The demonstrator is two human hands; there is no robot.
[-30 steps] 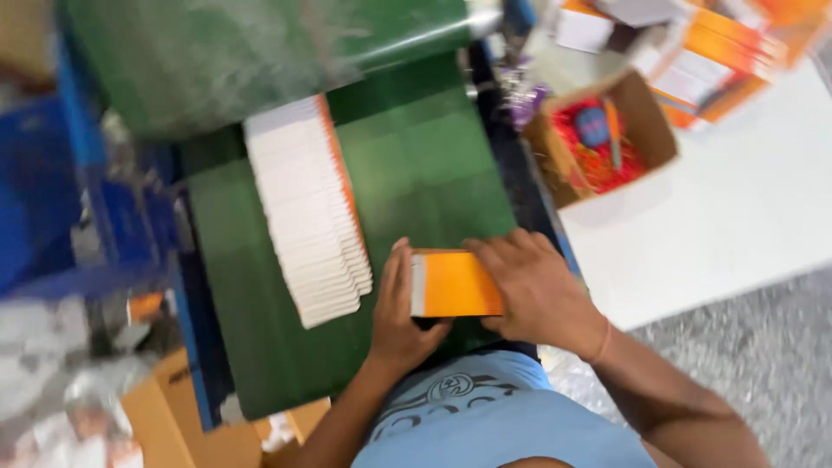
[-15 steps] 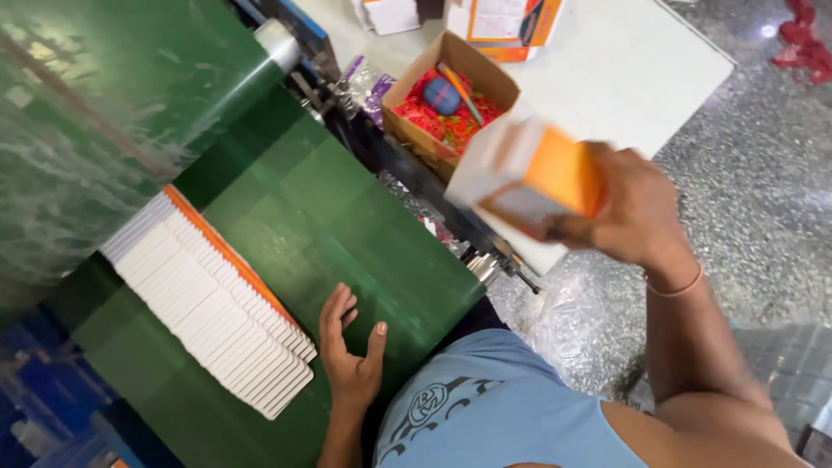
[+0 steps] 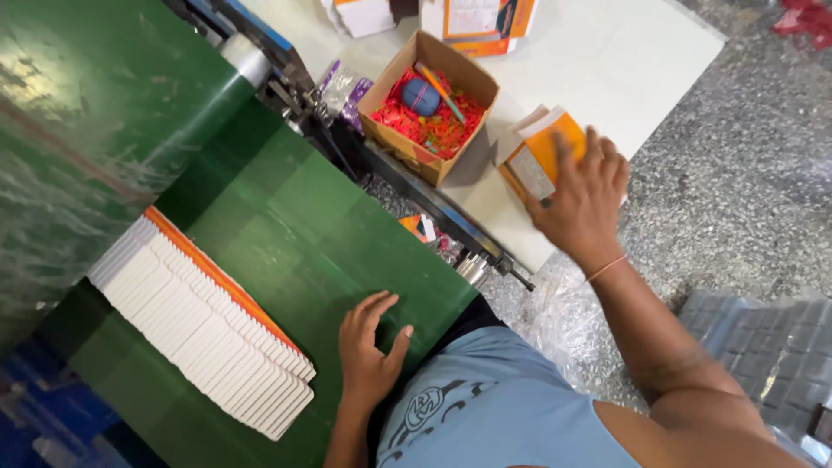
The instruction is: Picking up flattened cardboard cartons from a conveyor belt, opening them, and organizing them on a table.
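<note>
My right hand [image 3: 579,201] grips a stack of flat orange-and-white cartons [image 3: 539,154] and holds it low over the white board [image 3: 607,69] on the floor to my right. My left hand [image 3: 371,347] rests flat on the green conveyor belt [image 3: 295,234] with fingers spread and nothing in it. To its left lies a long overlapping row of flat white cartons with orange edges [image 3: 208,321], running diagonally across the belt.
An open cardboard box [image 3: 429,108] holding red and orange rubber bands and a blue ball sits on the white board. More orange-and-white cartons [image 3: 477,19] lie at the top. Machine rollers [image 3: 251,56] border the belt. Bubble wrap [image 3: 763,347] covers the speckled floor at right.
My right hand has carried the orange carton stack from the belt out to the right and down toward the white board. My left hand stayed on the belt. The camera swung right.
</note>
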